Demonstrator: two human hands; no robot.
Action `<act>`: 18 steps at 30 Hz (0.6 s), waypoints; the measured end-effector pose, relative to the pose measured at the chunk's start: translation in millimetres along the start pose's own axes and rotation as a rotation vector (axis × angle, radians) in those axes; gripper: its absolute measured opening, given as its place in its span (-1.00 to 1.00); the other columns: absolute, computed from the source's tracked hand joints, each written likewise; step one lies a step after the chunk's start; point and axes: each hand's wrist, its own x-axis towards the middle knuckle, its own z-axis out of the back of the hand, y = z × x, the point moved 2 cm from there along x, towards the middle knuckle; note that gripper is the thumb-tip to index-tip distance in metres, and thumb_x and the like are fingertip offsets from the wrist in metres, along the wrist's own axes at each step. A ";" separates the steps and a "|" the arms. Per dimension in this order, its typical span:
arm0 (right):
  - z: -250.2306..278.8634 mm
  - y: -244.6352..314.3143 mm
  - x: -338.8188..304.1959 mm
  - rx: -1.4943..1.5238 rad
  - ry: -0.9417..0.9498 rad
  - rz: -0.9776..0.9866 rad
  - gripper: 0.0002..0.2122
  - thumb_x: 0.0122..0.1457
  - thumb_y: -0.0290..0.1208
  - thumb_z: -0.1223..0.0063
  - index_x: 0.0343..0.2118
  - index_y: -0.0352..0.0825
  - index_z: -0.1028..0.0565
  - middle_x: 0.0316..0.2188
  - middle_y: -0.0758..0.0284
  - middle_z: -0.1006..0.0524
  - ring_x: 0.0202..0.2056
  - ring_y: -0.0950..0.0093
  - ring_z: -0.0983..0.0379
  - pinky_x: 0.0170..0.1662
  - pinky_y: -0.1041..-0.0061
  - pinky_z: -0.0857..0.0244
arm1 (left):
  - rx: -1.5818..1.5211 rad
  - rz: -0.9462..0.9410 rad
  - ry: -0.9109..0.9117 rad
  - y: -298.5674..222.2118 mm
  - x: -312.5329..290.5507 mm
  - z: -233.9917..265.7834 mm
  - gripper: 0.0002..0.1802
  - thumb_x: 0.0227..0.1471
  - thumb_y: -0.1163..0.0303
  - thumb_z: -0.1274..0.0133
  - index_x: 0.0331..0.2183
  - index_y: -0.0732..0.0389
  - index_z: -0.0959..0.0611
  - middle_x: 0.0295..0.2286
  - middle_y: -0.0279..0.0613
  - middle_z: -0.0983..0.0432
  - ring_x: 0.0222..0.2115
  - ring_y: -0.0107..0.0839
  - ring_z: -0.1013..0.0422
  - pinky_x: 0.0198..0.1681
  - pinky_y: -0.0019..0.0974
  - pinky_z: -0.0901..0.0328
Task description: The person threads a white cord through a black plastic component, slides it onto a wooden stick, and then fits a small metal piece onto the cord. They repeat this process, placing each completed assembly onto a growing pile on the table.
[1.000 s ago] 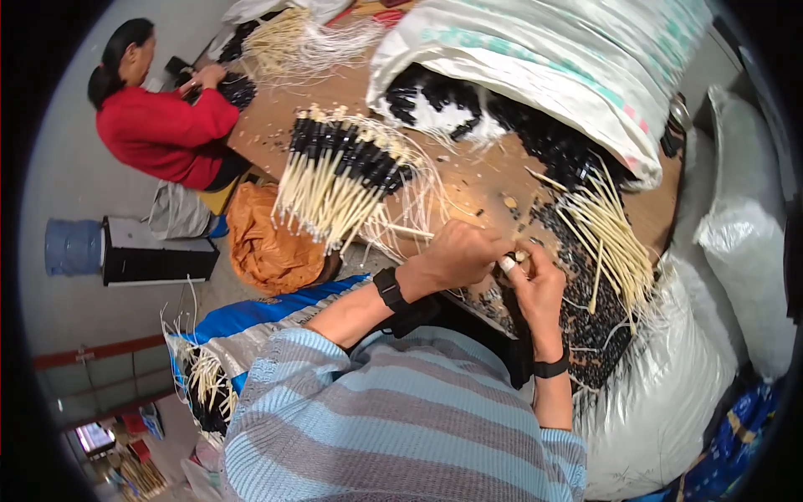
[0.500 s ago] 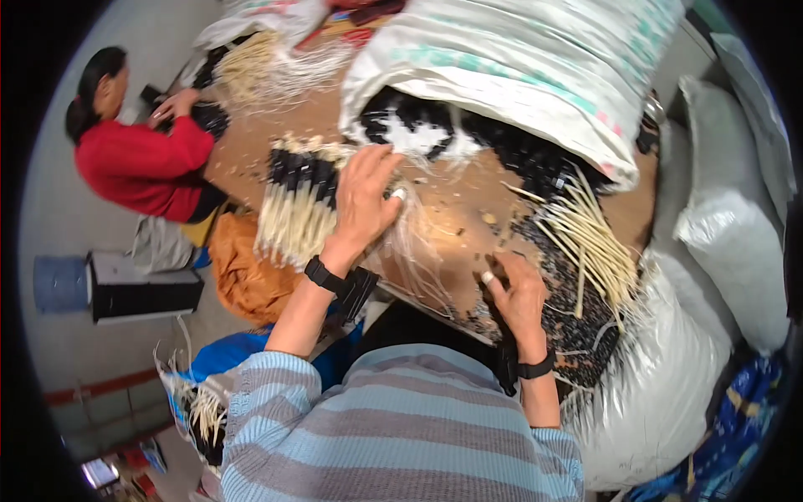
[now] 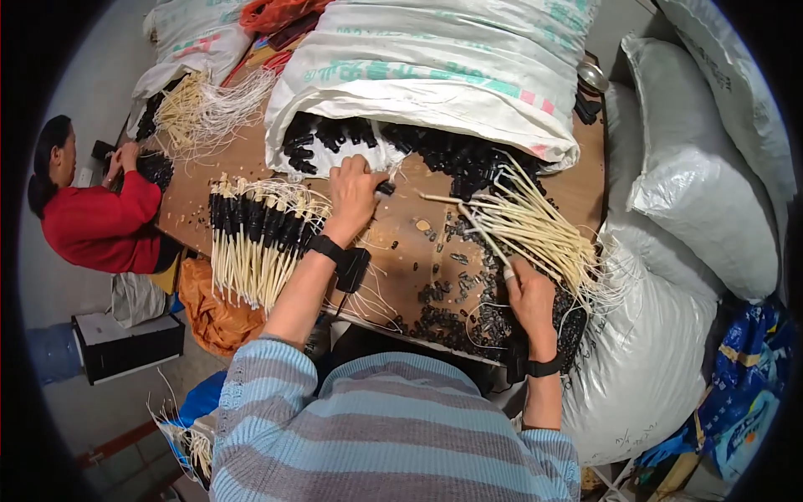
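In the head view, the left hand (image 3: 353,194) pinched a black tube (image 3: 386,187) at its fingertips, just before the open end of a big white sack (image 3: 401,63). Loose tubes (image 3: 485,163) lay spilled from there onto the worktop (image 3: 393,224), and the sack's bulk closed off the far side. The right hand (image 3: 533,303), thumb and fingers pressed together, gripped one pale stick (image 3: 485,236) that slanted up and leftward beside a heap of sticks (image 3: 548,230). That heap crowded the space ahead of the right hand, while black bits (image 3: 452,318) littered the near part between the two hands. A row of black-topped sticks (image 3: 255,243) lay left of the left hand. Stuffed bags (image 3: 652,360) hemmed in the right edge; an orange bag (image 3: 222,314) sat below the left edge. Farther left, a co-worker (image 3: 100,213) in red sat at the worktop.
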 end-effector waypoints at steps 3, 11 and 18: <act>1.5 17.8 5.5 0.178 0.136 0.079 -0.84 0.13 -0.41 -0.06 -0.26 -0.31 -0.56 -0.64 0.20 -0.45 -0.64 0.30 -0.39 -0.52 0.43 -0.22 | -0.068 -0.103 -0.192 -7.8 -4.3 12.1 -0.61 -0.36 0.53 -0.25 -0.31 0.11 -0.67 -0.36 -0.17 -0.43 -0.30 -0.19 -0.34 -0.18 -0.17 -0.17; -6.7 42.4 3.2 0.564 0.134 -0.081 -0.81 0.14 -0.49 -0.07 -0.20 -0.42 -0.55 -0.60 0.40 -0.51 -0.58 0.67 -0.29 -0.51 0.57 -0.18 | -0.644 0.015 -0.006 -23.8 -34.1 24.8 -0.59 -0.22 0.55 -0.12 -0.18 0.21 -0.61 -0.32 -0.07 -0.56 -0.30 -0.15 -0.50 -0.23 -0.27 -0.37; -13.9 50.9 -4.2 0.281 0.179 0.263 -0.78 0.04 -0.47 -0.14 -0.20 -0.21 -0.58 -0.57 0.21 -0.51 -0.57 0.21 -0.45 -0.51 0.36 -0.30 | -0.628 -0.316 0.118 -37.2 -54.2 21.0 -0.64 -0.22 0.59 -0.10 -0.25 0.22 -0.60 -0.35 -0.11 -0.55 -0.35 -0.18 -0.49 -0.26 -0.27 -0.38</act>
